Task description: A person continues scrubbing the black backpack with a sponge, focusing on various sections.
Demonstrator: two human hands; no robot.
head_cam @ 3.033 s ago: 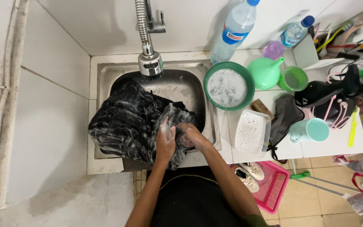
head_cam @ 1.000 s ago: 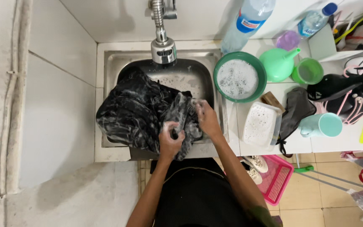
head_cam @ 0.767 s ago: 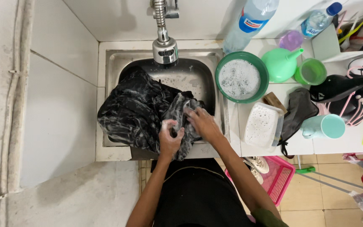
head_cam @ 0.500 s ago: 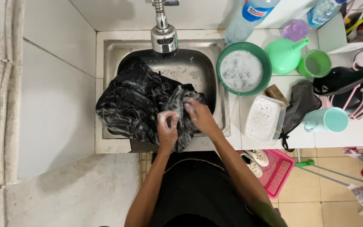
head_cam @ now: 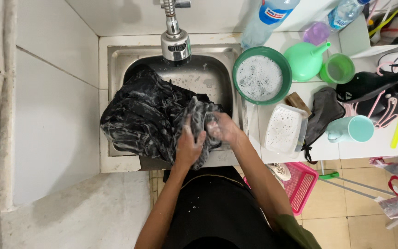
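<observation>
Garment under inspection: a dark, soap-streaked, wet cloth garment (head_cam: 153,115), bunched over the front left rim of the stainless steel sink (head_cam: 226,87), with much of its bulk hanging across the rim rather than inside the basin. The left hand (head_cam: 187,147) is closed around a fold of this cloth at the sink's front edge; the right hand (head_cam: 224,128) is likewise clenched on the same fold just beside it, the two nearly touching and both lathered. Risk one, in the inspector's judgement: the heavy wet mass lies partly over the front rim and could slide off toward the floor if the grip slackens on soapy fabric. Risk two: suds and water could run off the overhanging cloth down the front of the sink onto the person's dark clothing and the tiled floor (head_cam: 346,203), leaving a slip hazard. Directly above the basin hangs the chrome tap head (head_cam: 176,44). Just right of the sink stands a round green plastic basin of foamy water (head_cam: 262,76), and nearer the right elbow a clear rectangular plastic tub of suds (head_cam: 285,129) sits at the counter's front edge; a wide rubbing stroke could knock either over. A mint green cup (head_cam: 352,129) stands further right, well apart.
</observation>
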